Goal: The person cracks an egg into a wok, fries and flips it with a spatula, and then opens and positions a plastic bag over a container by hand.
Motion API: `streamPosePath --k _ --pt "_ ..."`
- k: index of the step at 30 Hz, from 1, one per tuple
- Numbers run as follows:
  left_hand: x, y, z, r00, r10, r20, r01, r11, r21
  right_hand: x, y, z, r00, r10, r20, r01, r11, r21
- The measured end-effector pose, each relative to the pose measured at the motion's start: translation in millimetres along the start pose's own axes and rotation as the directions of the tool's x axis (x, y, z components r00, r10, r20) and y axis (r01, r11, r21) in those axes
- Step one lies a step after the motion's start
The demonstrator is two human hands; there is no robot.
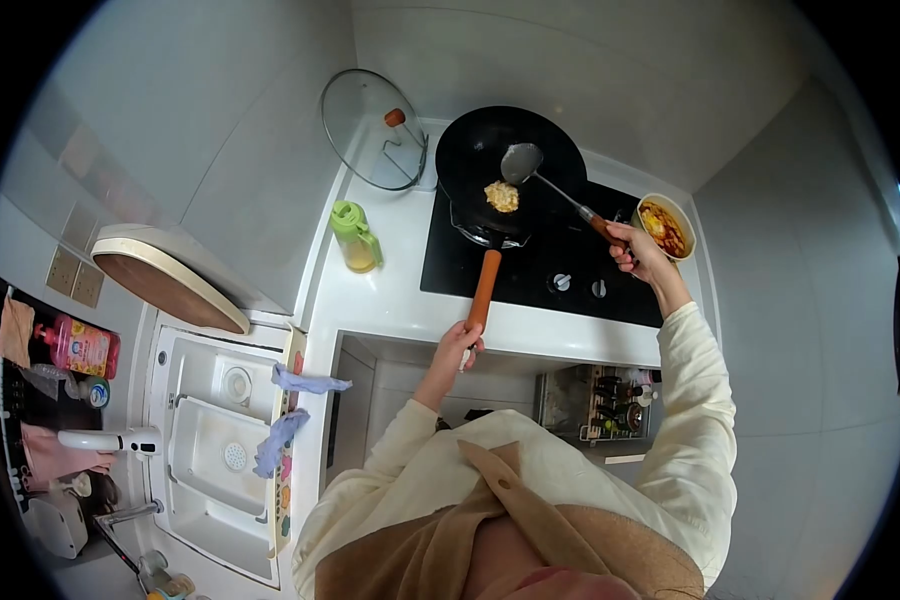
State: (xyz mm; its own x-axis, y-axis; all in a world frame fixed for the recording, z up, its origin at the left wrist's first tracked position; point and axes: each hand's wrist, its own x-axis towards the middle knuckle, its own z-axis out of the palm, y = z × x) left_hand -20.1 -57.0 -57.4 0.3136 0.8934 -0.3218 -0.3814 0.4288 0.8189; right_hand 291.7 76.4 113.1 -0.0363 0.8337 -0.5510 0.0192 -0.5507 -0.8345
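My left hand (452, 352) is wrapped round the orange-brown handle of a black wok (460, 135) on the cooktop. In my right hand (638, 250) is a spatula (560, 190) with a dark metal head and a brown grip. Its head rests in or just above the wok, beside a small browned, egg-like piece of food (502, 196). To the right of my right hand stands a white bowl (688, 222) holding yellow and reddish-brown food. The fingertips of both hands are partly hidden.
A glass lid (355, 150) leans at the wall left of the wok. A green-topped oil bottle (353, 238) stands on the counter near the black cooktop (530, 280). At left are a white sink (205, 440), purple-blue cloths (282, 440) and a round wooden board (165, 285).
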Motion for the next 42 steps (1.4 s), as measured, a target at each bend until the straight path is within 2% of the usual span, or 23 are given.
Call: streamPosePath --k 3,7,15,22,28,34,37,40,42 --pt "1 -2 -1 1.000 0.005 0.001 -0.005 1.000 -0.006 -10 -6 -1 0.999 -0.044 0.028 0.043 0.999 0.024" --pt "1 -1 0 1.000 0.007 -0.003 -0.007 1.000 -0.010 -25 -12 0 0.995 -0.087 0.041 0.090 0.994 -0.063" --pt "0 1 2 1.000 -0.008 -0.013 0.008 1.000 -0.013 -31 -1 19 0.998 -0.068 -0.006 0.064 0.962 -0.267" --pt "0 1 2 1.000 0.005 -0.013 -0.005 1.000 -0.003 -20 12 22 0.997 -0.080 -0.022 0.068 0.938 -0.339" --pt "0 0 2 1.000 0.005 -0.013 -0.006 1.000 -0.011 -26 9 23 0.995 -0.098 0.013 0.097 0.941 -0.324" --pt "1 0 2 1.000 0.009 -0.007 -0.010 1.000 -0.010 -16 10 32 0.996 -0.081 -0.021 0.068 0.927 -0.370" --pt "1 -2 1 1.000 0.016 -0.007 -0.016 1.000 -0.017 -16 8 30 0.997 -0.078 -0.014 0.070 0.953 -0.296" --pt "1 -1 2 1.000 0.016 -0.015 -0.016 1.000 -0.016 -20 0 31 0.994 -0.109 -0.014 0.102 0.961 -0.258" --pt "-1 0 3 1.000 0.016 -0.025 -0.016 1.000 -0.012 -18 -5 29 0.989 -0.141 -0.047 0.121 0.947 -0.298"
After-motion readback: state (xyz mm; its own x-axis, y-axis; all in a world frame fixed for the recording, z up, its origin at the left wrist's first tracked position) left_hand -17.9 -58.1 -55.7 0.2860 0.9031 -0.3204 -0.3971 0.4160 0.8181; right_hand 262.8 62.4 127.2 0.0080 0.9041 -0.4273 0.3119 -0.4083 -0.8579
